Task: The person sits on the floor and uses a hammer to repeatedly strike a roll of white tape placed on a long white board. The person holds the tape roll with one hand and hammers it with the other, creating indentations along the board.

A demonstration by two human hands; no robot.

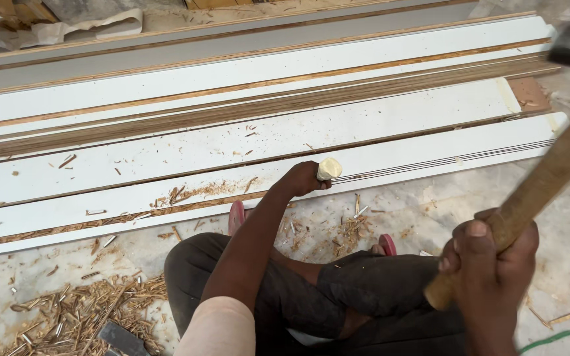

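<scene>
Sawdust-strewn floor, white boards (232, 142), pale-handled chisel (328, 169), wooden hammer (536, 191)

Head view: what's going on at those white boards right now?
A person sits on the floor. The left hand grips a pale-handled chisel set against the edge of a white laminated board. The right hand holds a wooden-handled hammer raised off the chisel. Wood chips litter the floor.
</scene>
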